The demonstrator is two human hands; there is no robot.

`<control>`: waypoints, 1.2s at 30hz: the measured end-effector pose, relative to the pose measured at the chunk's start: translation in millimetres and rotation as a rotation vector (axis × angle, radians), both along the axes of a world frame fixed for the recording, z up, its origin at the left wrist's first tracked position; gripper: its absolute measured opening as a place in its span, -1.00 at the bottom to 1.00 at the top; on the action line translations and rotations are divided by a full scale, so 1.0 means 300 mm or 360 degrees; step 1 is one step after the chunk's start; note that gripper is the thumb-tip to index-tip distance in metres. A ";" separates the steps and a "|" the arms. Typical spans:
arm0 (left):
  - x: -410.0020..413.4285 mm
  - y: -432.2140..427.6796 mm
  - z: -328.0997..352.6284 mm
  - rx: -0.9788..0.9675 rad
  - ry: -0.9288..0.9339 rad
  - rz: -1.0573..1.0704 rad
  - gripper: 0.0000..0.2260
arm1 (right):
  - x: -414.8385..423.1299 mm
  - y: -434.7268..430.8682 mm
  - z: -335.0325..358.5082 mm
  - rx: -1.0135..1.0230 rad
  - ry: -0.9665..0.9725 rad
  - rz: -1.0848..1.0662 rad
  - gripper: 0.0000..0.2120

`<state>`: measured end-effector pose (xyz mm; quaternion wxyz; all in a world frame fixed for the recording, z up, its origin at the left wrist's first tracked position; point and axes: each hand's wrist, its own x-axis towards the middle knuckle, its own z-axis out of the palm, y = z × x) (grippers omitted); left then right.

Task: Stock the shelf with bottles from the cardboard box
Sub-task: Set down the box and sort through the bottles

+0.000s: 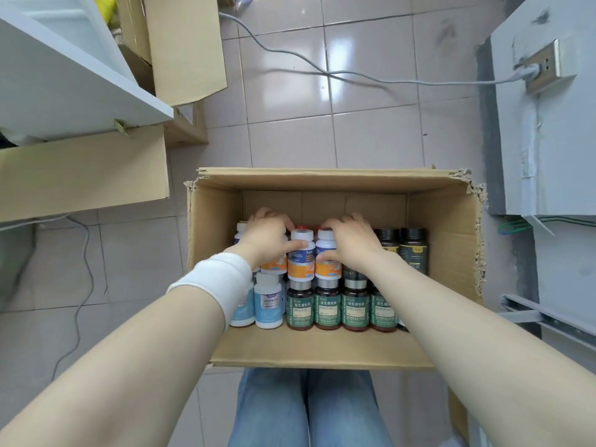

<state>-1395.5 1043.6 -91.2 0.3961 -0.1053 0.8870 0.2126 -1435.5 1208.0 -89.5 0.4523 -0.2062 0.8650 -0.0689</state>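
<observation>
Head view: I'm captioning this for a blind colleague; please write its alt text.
Seen from above, a person's left hand and right hand grip white-and-orange bottles inside an open cardboard box on a tiled floor. Green-labelled brown bottles stand in its near row.

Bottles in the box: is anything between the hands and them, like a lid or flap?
Nothing visible. The box is open on top, and both the left hand and the right hand are inside it, fingers curled over the white orange-labelled bottles.
</observation>
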 end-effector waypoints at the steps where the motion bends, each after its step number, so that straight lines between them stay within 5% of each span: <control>1: 0.008 0.002 0.003 0.0045 0.0051 0.0089 -0.60 | 0.005 0.007 0.003 -0.0047 0.0017 -0.0073 -0.37; 9: 0.107 -0.025 0.116 0.0540 0.0583 0.0595 -0.89 | 0.088 0.068 0.120 -0.0619 0.0049 -0.0877 -0.43; 11: 0.123 -0.026 0.156 0.0592 0.0548 0.0565 -0.82 | 0.124 0.086 0.175 -0.0704 0.0011 -0.1136 -0.45; 15: 0.114 -0.009 0.120 0.0328 0.0449 0.0103 -0.43 | 0.194 0.106 0.217 -0.0675 0.0075 -0.1404 -0.44; 18: 0.038 0.026 0.053 0.0132 0.0481 -0.0084 -0.36 | 0.209 0.108 0.180 -0.0688 0.0035 -0.1630 -0.35; 30: -0.085 0.212 -0.168 -0.0338 0.0528 -0.0177 -0.58 | 0.208 0.169 0.066 -0.1046 -0.0060 -0.2100 -0.33; 36: -0.115 0.240 -0.172 -0.0168 0.0403 -0.0015 -0.62 | 0.221 0.215 0.072 -0.1147 -0.0202 -0.2230 -0.29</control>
